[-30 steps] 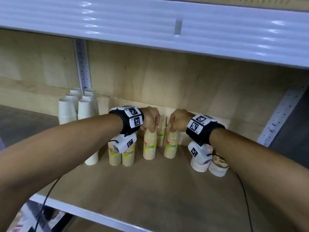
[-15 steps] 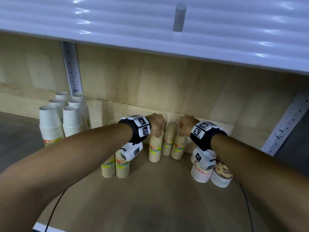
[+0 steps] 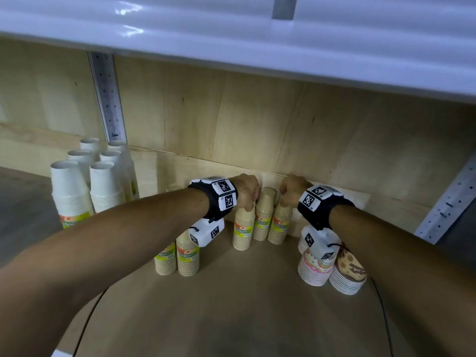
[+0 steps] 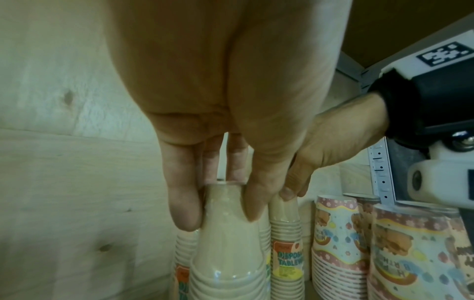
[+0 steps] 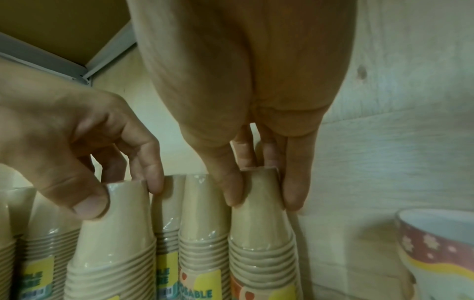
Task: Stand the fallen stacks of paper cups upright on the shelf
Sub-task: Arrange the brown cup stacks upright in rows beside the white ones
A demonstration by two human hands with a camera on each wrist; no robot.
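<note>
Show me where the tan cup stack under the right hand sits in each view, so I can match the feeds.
Head: the tan cup stack is rightmost of three at the back, under the right hand.
Left wrist: right of centre, fingertips on its top.
Right wrist: centre, pinched at the top.
Shared landmark: the pink flowered cups, to its right in every view.

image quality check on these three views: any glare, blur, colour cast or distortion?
Head: glare streaks on the white upper shelf, wide-angle bending at the edges, cups fairly sharp. Left wrist: dim, greenish, palm of the left hand soft and filling the frame. Right wrist: same cast, patterned cup blurred at the edge.
</note>
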